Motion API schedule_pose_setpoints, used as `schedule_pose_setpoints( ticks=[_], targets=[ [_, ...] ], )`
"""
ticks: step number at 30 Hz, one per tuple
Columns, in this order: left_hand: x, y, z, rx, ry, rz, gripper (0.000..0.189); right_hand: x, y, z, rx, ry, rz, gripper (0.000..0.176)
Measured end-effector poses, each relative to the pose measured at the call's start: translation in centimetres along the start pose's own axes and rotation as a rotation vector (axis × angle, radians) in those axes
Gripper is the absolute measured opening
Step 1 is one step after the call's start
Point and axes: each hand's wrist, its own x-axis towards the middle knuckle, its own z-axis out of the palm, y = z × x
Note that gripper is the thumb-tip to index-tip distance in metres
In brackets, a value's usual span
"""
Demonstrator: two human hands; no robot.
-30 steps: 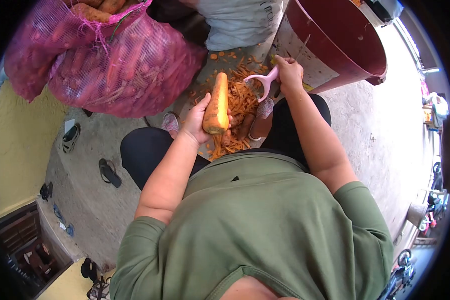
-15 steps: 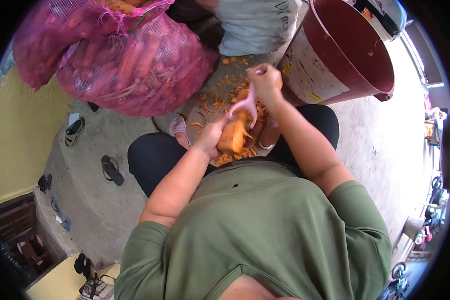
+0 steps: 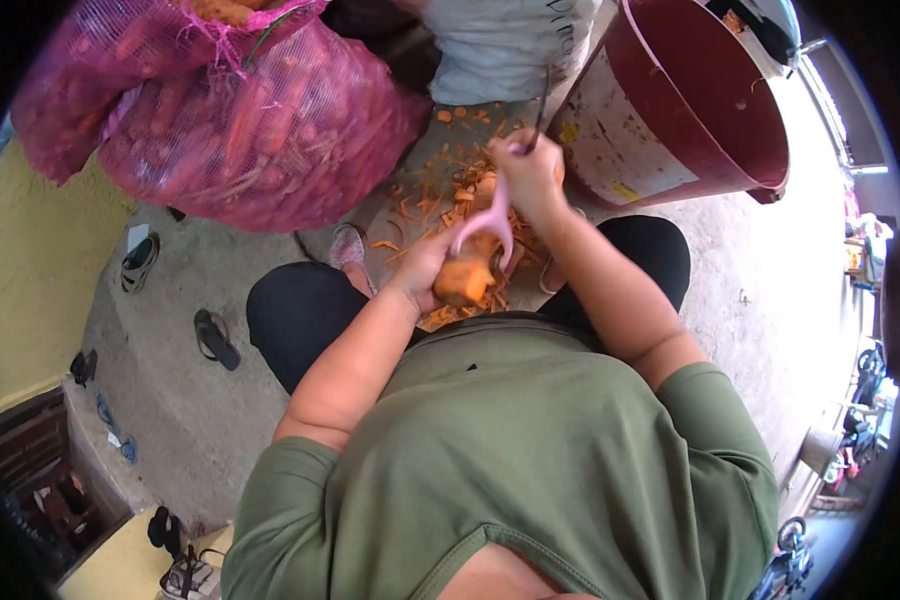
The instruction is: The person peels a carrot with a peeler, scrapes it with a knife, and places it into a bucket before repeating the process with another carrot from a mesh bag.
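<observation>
An orange carrot (image 3: 462,281), cut flat at its near end, is gripped by my left hand (image 3: 424,268). My right hand (image 3: 531,172) is closed around the handle of a pink peeler (image 3: 492,222), whose forked head lies over the carrot. A dark thin blade (image 3: 542,108) also sticks up from the right fist. Orange peelings (image 3: 435,205) are scattered on the floor beyond and under the hands.
Pink mesh sacks (image 3: 260,130) full of carrots stand at the upper left. A white sack (image 3: 500,50) is at the top, beside a large dark red bucket (image 3: 670,120). Sandals (image 3: 215,338) lie on the concrete floor (image 3: 170,400) at the left.
The dark blade above my right fist now shows clearly. Both hands remain close together on the peeler and carrot, and the view has shifted slightly.
</observation>
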Motion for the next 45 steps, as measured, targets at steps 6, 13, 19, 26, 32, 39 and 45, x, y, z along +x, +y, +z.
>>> schedule_pose_setpoints(
  ticks=[6, 13, 19, 26, 32, 39, 45],
  targets=[
    [-0.1, 0.1, -1.4, 0.016, -0.026, -0.006, 0.047, 8.8, 5.8, -2.9, -0.178, 0.345, 0.211, 0.027],
    [0.4, 0.4, 0.2, -0.02, 0.001, 0.024, 0.047, -1.7, -0.3, -0.8, 0.082, -0.091, 0.005, 0.024],
    [0.3, 0.3, -1.3, 0.013, -0.062, 0.008, 0.044, 7.6, 5.5, -2.2, -0.097, 0.357, 0.137, 0.023],
    [0.8, 0.3, -0.3, -0.063, -0.048, 0.031, 0.044, -1.2, 0.1, -1.5, 0.211, -0.048, 0.073, 0.021],
    [1.1, -0.5, -2.3, 0.094, -0.082, 0.006, 0.044, 2.3, 2.7, -0.1, -0.056, 0.104, -0.025, 0.025],
    [0.5, 0.0, -1.8, -0.002, -0.046, -0.005, 0.047, 7.1, 5.1, -2.7, -0.011, 0.315, 0.097, 0.027],
    [0.7, 0.3, 0.1, -0.023, 0.007, 0.009, 0.05, -3.3, -0.6, -0.5, 0.302, -0.157, 0.073, 0.02]
  ],
)
